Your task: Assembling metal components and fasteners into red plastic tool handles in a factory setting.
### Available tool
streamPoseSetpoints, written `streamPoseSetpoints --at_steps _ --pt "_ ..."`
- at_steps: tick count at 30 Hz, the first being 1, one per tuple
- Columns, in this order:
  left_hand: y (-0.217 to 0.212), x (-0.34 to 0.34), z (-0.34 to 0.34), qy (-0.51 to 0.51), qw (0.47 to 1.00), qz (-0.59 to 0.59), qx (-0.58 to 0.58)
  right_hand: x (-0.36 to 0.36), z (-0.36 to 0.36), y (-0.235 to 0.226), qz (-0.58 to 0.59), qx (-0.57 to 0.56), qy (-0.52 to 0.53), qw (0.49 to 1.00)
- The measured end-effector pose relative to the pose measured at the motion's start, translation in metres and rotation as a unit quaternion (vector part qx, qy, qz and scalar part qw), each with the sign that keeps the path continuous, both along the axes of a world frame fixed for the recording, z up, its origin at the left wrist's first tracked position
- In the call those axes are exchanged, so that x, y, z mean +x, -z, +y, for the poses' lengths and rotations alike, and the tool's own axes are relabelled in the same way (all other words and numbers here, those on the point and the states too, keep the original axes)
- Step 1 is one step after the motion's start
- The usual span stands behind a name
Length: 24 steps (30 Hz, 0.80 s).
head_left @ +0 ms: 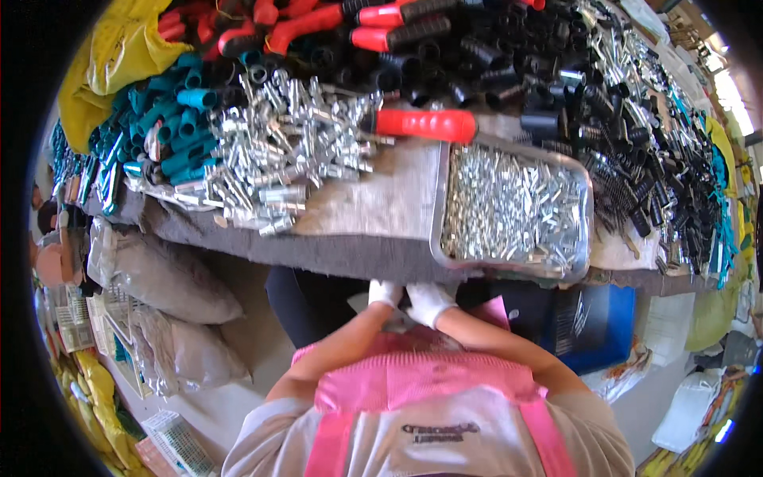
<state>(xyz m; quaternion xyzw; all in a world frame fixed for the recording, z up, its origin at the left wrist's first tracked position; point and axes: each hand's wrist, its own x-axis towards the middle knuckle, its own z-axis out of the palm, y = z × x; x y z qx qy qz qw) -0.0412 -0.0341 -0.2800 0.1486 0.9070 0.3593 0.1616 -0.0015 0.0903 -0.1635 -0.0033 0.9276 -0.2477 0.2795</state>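
Note:
My left hand [385,292] and my right hand [429,303], both in white gloves, are close together in front of my lap at the table's front edge. Their fingers run in under the edge and are hidden, so what they hold, if anything, does not show. Just above my right hand stands a metal tray [436,230] full of small silver metal pins [509,207]. A red-handled tool [425,125] with a long grey part lies across the tray's far rim. Left of it spreads a heap of silver metal fittings [290,143].
Teal tubes [183,135] and a yellow sack [119,60] lie at the far left. Red handles [310,28] and black tubes [485,56] cover the back. Black springs [616,179] lie at right. Grey bags [155,270] and a blue crate [608,326] flank my legs.

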Motion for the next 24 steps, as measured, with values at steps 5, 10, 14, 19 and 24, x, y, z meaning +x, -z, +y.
streamPoseSetpoints --at_steps 5,10,14,19,24 --pt "-0.041 -0.009 0.007 -0.005 0.991 -0.130 0.026 0.001 0.013 0.002 0.060 -0.047 -0.026 0.997" --pt "-0.031 -0.019 0.018 0.033 0.978 -0.186 -0.089 -0.006 0.004 -0.002 -0.064 0.027 0.019 0.997" --pt "-0.051 -0.020 0.005 0.169 0.970 -0.071 -0.161 -0.015 0.016 -0.050 -0.007 -0.011 -0.079 0.997" --pt "-0.019 -0.014 0.012 0.151 0.968 -0.049 -0.193 -0.017 0.016 0.001 0.005 0.008 -0.102 0.995" --pt "-0.024 -0.009 0.016 0.117 0.982 -0.055 -0.140 -0.005 0.010 0.059 0.043 0.020 -0.047 0.998"
